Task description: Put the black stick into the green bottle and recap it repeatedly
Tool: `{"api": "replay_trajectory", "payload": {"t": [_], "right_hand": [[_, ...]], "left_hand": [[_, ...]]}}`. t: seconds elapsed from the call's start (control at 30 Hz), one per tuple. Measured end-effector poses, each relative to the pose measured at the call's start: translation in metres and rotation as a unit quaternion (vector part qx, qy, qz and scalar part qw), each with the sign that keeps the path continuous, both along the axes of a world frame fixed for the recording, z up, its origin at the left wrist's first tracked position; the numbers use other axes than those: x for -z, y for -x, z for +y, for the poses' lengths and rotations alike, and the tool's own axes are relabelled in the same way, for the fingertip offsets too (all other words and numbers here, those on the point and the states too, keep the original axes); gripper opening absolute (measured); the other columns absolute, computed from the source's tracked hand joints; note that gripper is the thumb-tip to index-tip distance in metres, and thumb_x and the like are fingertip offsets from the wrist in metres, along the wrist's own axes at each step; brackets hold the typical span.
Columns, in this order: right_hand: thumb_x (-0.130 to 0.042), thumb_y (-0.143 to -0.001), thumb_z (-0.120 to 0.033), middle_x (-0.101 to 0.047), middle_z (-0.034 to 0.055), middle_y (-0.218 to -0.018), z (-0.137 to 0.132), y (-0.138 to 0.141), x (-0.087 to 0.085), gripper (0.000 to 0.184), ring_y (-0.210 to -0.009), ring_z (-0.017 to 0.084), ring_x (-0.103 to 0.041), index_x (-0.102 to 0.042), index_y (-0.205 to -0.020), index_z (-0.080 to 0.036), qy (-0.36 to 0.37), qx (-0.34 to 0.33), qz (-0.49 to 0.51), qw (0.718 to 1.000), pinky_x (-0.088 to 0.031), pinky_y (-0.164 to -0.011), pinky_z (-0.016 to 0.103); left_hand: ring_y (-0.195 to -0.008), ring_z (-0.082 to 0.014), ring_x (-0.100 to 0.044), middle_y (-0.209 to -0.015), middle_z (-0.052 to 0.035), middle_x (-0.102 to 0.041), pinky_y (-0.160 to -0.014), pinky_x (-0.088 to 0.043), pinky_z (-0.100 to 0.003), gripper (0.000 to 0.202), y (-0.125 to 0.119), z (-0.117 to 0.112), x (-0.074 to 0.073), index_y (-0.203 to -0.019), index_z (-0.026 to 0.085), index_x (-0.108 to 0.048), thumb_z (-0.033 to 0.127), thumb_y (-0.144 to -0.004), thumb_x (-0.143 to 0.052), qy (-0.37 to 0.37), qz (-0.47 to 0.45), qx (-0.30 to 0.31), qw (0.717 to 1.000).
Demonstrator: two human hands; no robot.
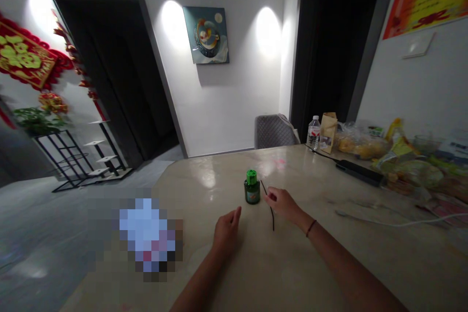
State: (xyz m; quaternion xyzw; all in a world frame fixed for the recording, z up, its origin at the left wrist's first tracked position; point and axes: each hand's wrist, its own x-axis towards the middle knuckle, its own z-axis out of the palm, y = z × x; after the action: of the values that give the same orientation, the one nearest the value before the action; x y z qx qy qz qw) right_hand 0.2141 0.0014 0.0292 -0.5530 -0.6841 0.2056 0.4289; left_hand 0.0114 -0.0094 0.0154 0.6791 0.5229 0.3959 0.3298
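Note:
A small dark bottle with a green cap stands upright on the beige glossy table. A thin black stick runs from beside the bottle toward me. My right hand pinches this stick near its upper part, just right of the bottle. My left hand rests over the table a little below and left of the bottle, fingers together and loosely extended, holding nothing.
Along the table's right side lie a water bottle, a paper bag, bagged food, a black power strip and a white cable. A grey chair stands at the far end. A plant stand is at left.

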Motion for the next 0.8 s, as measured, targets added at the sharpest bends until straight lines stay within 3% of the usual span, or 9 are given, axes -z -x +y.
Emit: {"api": "replay_trajectory", "payload": {"t": [0.07,0.13,0.3,0.37,0.43,0.53,0.6,0.7,0.8], "right_hand": [[-0.050,-0.074,-0.052,-0.036,-0.0055,-0.044,-0.007,0.000,-0.002,0.045,-0.043,0.008,-0.033,-0.035,-0.048,-0.019,0.077,-0.081,-0.001,0.994,-0.021,-0.045,0.023],[-0.044,-0.073,-0.063,-0.031,-0.0066,-0.039,-0.012,-0.001,-0.003,0.054,-0.037,0.006,-0.028,-0.032,-0.044,-0.020,0.177,-0.194,0.055,0.963,-0.019,-0.042,0.022],[-0.014,-0.066,-0.082,-0.024,-0.0066,-0.032,-0.015,-0.007,-0.002,0.071,-0.030,0.005,-0.021,-0.029,-0.036,-0.020,0.319,-0.426,0.304,0.790,-0.017,-0.036,0.022],[0.000,-0.064,-0.082,-0.022,-0.0059,-0.030,-0.013,-0.012,-0.001,0.075,-0.028,0.005,-0.021,-0.029,-0.033,-0.020,0.320,-0.454,0.390,0.734,-0.019,-0.035,0.022],[0.007,-0.062,-0.082,-0.019,-0.0059,-0.029,-0.012,-0.017,0.002,0.077,-0.027,0.005,-0.020,-0.027,-0.032,-0.020,0.305,-0.457,0.459,0.698,-0.021,-0.034,0.022],[0.007,-0.060,-0.083,-0.017,-0.0068,-0.029,-0.010,-0.023,0.011,0.077,-0.026,0.004,-0.016,-0.026,-0.032,-0.019,0.320,-0.449,0.502,0.666,-0.019,-0.032,0.020],[0.005,-0.060,-0.083,-0.017,-0.0072,-0.029,-0.009,-0.027,0.018,0.077,-0.026,0.004,-0.014,-0.028,-0.033,-0.019,0.348,-0.443,0.502,0.656,-0.017,-0.030,0.019],[0.004,-0.061,-0.083,-0.018,-0.0071,-0.028,-0.008,-0.029,0.024,0.077,-0.025,0.004,-0.015,-0.029,-0.033,-0.019,0.377,-0.426,0.496,0.656,-0.014,-0.028,0.019],[0.000,-0.063,-0.083,-0.019,-0.0068,-0.029,-0.007,-0.030,0.023,0.076,-0.026,0.004,-0.015,-0.028,-0.034,-0.019,0.361,-0.398,0.498,0.680,-0.012,-0.029,0.019]], "left_hand": [[-0.044,-0.0077,-0.026,-0.044,0.0054,-0.026,-0.046,-0.022,-0.024,0.058,-0.001,-0.001,-0.004,-0.045,0.020,-0.027,0.072,-0.071,-0.029,0.056,-0.053,0.041,0.996],[-0.039,-0.0059,-0.018,-0.040,0.0067,-0.020,-0.042,-0.017,-0.023,0.062,-0.002,-0.001,-0.006,-0.042,0.021,-0.024,0.077,-0.067,-0.024,0.123,-0.113,0.097,0.981],[-0.035,-0.0026,-0.009,-0.039,0.0089,-0.017,-0.036,-0.007,-0.018,0.064,-0.006,-0.005,-0.014,-0.042,0.020,-0.021,0.079,-0.064,-0.030,0.243,-0.266,0.180,0.915],[-0.035,-0.0022,-0.007,-0.040,0.0091,-0.016,-0.034,-0.005,-0.016,0.065,-0.005,-0.006,-0.018,-0.043,0.019,-0.021,0.080,-0.064,-0.029,0.289,-0.323,0.208,0.877],[-0.035,-0.0024,-0.008,-0.041,0.0088,-0.015,-0.032,-0.005,-0.014,0.066,-0.001,-0.005,-0.020,-0.044,0.019,-0.020,0.083,-0.061,-0.024,0.327,-0.381,0.237,0.832],[-0.034,-0.0026,-0.011,-0.041,0.0084,-0.014,-0.029,-0.006,-0.013,0.068,0.008,-0.001,-0.018,-0.045,0.019,-0.019,0.086,-0.058,-0.019,0.379,-0.437,0.267,0.771],[-0.034,-0.0020,-0.009,-0.040,0.0084,-0.014,-0.029,-0.004,-0.012,0.069,0.012,0.002,-0.014,-0.044,0.018,-0.018,0.086,-0.058,-0.019,0.401,-0.451,0.274,0.748],[-0.034,-0.0017,-0.011,-0.040,0.0081,-0.016,-0.029,-0.004,-0.012,0.069,0.012,0.004,-0.008,-0.045,0.018,-0.020,0.086,-0.058,-0.021,0.421,-0.447,0.268,0.743],[-0.034,-0.0018,-0.011,-0.041,0.0081,-0.018,-0.030,-0.004,-0.012,0.067,0.009,0.003,-0.007,-0.046,0.018,-0.022,0.084,-0.060,-0.023,0.409,-0.443,0.250,0.758]]}}
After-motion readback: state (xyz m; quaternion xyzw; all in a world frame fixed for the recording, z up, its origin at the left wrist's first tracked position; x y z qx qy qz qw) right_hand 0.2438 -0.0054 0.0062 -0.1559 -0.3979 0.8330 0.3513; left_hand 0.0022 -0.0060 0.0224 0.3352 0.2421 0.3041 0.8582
